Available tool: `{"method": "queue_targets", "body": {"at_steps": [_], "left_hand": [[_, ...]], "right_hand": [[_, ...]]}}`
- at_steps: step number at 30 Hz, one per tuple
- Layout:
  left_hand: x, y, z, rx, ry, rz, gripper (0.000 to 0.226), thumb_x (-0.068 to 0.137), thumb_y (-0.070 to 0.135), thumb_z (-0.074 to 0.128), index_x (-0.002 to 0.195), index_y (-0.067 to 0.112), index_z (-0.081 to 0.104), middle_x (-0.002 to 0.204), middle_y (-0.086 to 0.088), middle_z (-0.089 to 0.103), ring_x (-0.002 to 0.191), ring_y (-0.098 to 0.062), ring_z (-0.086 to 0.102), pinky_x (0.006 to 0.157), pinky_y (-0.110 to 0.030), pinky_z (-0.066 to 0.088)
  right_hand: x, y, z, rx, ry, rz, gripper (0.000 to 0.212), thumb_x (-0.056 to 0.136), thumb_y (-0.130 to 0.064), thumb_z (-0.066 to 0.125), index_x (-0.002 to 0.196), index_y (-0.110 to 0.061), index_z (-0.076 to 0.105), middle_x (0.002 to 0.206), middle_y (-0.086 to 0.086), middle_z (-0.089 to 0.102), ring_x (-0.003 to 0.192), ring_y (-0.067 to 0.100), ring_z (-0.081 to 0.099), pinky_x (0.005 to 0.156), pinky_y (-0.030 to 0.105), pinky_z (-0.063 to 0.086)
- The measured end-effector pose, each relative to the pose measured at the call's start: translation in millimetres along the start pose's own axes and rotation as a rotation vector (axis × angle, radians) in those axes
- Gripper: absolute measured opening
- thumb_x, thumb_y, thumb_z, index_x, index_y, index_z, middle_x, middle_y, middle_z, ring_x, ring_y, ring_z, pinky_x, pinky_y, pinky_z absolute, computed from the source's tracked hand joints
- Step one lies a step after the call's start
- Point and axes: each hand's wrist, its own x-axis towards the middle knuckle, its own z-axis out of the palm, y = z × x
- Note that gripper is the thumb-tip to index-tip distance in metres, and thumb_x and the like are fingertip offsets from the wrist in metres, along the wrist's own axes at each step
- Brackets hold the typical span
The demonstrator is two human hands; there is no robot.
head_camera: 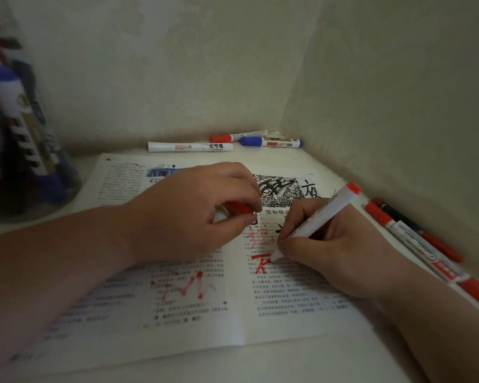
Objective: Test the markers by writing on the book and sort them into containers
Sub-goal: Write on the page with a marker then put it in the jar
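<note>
Writing: right hand (340, 252) grips red marker (315, 222), tip on the open book (288, 308) at red strokes | left hand (194, 214) pinches red cap (239, 208) over the book's middle | white marker (190, 147) beyond the book reads 记号笔 | page print partly reads 望和桥 | blurred container (25, 150) of markers far left

Uncapped red marker (327, 212) tip-down on open book (288, 308)

Close head view, down onto book (288, 313)
</note>
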Motion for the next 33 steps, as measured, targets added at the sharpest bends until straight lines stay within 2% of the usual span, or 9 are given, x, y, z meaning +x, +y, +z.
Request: {"method": "queue_targets", "body": {"at_steps": [4,8,13,16,21,26,28,30,33], "left_hand": [[0,1,0,0.002,0.008,0.002,0.016,0.092,0.033,0.063,0.105,0.029,0.072,0.114,0.018,0.061,0.105,-0.002,0.062,0.088,-0.029,0.051],[0,1,0,0.002,0.012,0.002,0.016,0.092,0.033,0.063,0.104,0.028,0.072,0.114,0.017,0.062,0.104,-0.002,0.062,0.088,-0.030,0.051],[-1,1,0,0.003,0.008,-0.005,0.016,0.092,0.033,0.063,0.104,0.029,0.072,0.114,0.018,0.062,0.105,-0.003,0.062,0.088,-0.029,0.050],[0,1,0,0.000,-0.001,-0.008,0.016,0.092,0.034,0.062,0.105,0.030,0.071,0.114,0.019,0.061,0.106,-0.003,0.062,0.089,-0.028,0.050],[0,2,0,0.006,-0.002,-0.017,0.016,0.091,0.034,0.063,0.105,0.031,0.072,0.114,0.019,0.061,0.106,-0.002,0.061,0.090,-0.025,0.048],[0,3,-1,0.011,-0.017,-0.023,0.018,0.092,0.038,0.060,0.106,0.033,0.071,0.116,0.021,0.060,0.107,-0.002,0.061,0.090,-0.028,0.051],[0,3,-1,0.007,-0.017,-0.019,0.019,0.092,0.040,0.058,0.105,0.033,0.071,0.116,0.021,0.060,0.107,-0.002,0.061,0.090,-0.028,0.051],[0,4,-1,0.001,-0.018,-0.019,0.019,0.092,0.040,0.059,0.105,0.033,0.071,0.116,0.021,0.060,0.107,-0.002,0.061,0.090,-0.025,0.050],[-1,4,-2,0.019,-0.021,-0.026,0.017,0.089,0.038,0.064,0.105,0.036,0.070,0.117,0.022,0.059,0.107,0.000,0.060,0.091,-0.020,0.049]], "right_hand": [[0,0,-1,0.022,-0.041,0.010,0.014,0.075,-0.004,0.078,0.068,-0.005,0.066,0.054,0.005,0.059,0.044,0.013,0.048,0.041,0.020,0.037],[-3,-1,-2,0.068,-0.144,0.021,0.015,0.082,-0.002,0.077,0.072,-0.005,0.068,0.060,0.007,0.065,0.046,0.013,0.050,0.042,0.019,0.039],[-2,1,-4,0.038,-0.032,0.001,0.014,0.075,-0.004,0.078,0.068,-0.005,0.065,0.052,0.001,0.056,0.044,0.008,0.047,0.042,0.018,0.036],[0,5,-10,0.003,0.058,0.012,0.017,0.079,-0.007,0.080,0.069,-0.007,0.066,0.057,0.008,0.058,0.049,0.011,0.047,0.045,0.021,0.036],[0,4,-12,-0.043,0.024,0.018,0.017,0.082,-0.002,0.075,0.070,-0.010,0.068,0.064,0.020,0.059,0.052,0.016,0.049,0.046,0.024,0.038],[-3,0,-11,-0.034,-0.060,0.041,0.014,0.082,-0.005,0.076,0.072,-0.009,0.069,0.059,0.012,0.060,0.050,0.013,0.051,0.045,0.021,0.040],[-2,2,-13,-0.096,-0.012,0.029,0.018,0.082,-0.002,0.074,0.068,-0.010,0.066,0.059,0.015,0.057,0.050,0.012,0.049,0.045,0.021,0.039],[0,5,-16,-0.140,0.063,0.015,0.022,0.080,0.004,0.071,0.065,-0.008,0.062,0.054,0.009,0.052,0.049,0.010,0.046,0.045,0.021,0.037],[2,9,-16,-0.010,0.109,0.020,0.022,0.078,0.004,0.073,0.063,-0.006,0.060,0.050,-0.001,0.050,0.046,0.010,0.042,0.043,0.020,0.032]]}}
